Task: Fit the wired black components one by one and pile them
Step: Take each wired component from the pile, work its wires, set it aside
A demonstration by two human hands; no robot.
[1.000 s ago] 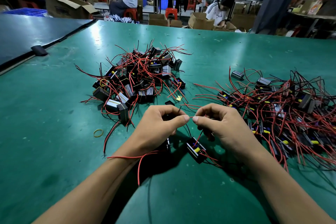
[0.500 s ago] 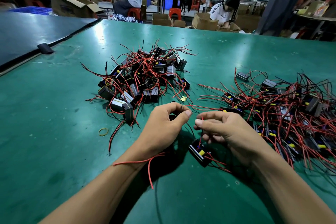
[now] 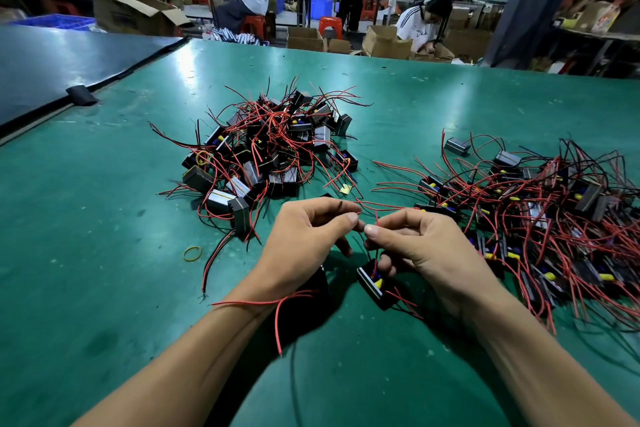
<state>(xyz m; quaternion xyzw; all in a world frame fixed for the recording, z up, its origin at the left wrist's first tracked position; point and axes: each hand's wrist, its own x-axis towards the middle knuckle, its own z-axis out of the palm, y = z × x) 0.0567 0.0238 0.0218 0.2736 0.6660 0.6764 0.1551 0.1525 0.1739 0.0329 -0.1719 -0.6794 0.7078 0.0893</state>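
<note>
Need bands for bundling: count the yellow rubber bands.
2. A loose band lies on the table left of the left hand; a second band sits on the left pile's left edge. Others may hide among wires.

Bare green table [image 3: 86, 253] left, wired piles [image 3: 270, 149] ahead, [image 3: 536, 211] right

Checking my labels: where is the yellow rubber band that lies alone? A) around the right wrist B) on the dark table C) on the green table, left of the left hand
C: the rubber band lies flat on the green table, left of the left hand.
</note>
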